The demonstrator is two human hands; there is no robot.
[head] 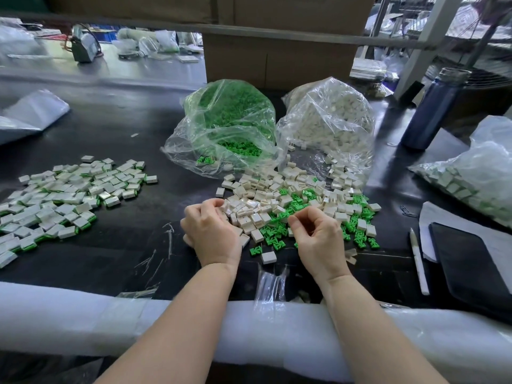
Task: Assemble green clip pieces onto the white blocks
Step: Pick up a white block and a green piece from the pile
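Both hands are down at the near edge of the loose heap, forearms propped on the padded white rail (83, 317) at the tabletop's (133, 126) edge — a sensible rest for work this repetitive. The left hand (212, 231) has its fingers curled in against the white blocks (257, 209), and it looks to be picking one up or gripping one, though the knuckles hide what is in it, so I cannot tell. The right hand (314, 234) hovers over the scattered green clips (277, 234) with thumb and forefinger pinched together; whether a clip is already between them I cannot say either.

The raw parts lie mixed right in front of the person, spilled from two open bags behind — the green bag (230, 120) and the white bag (332, 117) — so each hand reaches its own part without travelling. Finished pieces (63, 195), white with a green edge showing, are spread well off to the left, kept apart from the unassembled stock. My guess is another pair is about to be pressed together.
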